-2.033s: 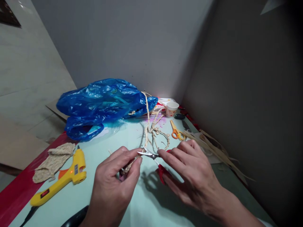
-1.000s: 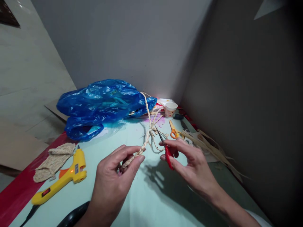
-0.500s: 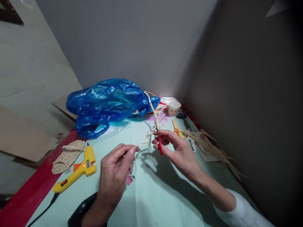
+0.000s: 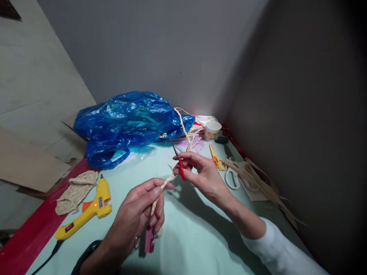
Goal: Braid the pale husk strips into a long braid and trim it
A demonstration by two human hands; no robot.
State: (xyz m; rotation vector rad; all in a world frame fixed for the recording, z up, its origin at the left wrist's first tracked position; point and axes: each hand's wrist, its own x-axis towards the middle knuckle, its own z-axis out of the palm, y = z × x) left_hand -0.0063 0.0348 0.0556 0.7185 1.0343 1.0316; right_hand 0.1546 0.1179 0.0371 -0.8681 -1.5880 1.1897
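My left hand pinches a pale braided cord, which runs slantwise between thumb and fingers. Below those fingers hangs a pink binder clip with metal levers. My right hand is closed on small red-handled scissors, their thin blade pointing up and to the left. Its fingertips are by the cord's upper end, where loose strands stick out; whether they grip the cord too is hard to make out. Behind the right hand, more pale braid stretches up by the blue bag.
A yellow glue gun and a woven piece lie at left. The blue plastic bag sits at the back. To the right are a paper cup, yellow scissors, white-handled scissors and dry strips.
My right hand and the scissors have moved left, away from the braid behind. The left hand has turned, so more cord shows through its fingers and the pink clip hangs lower.
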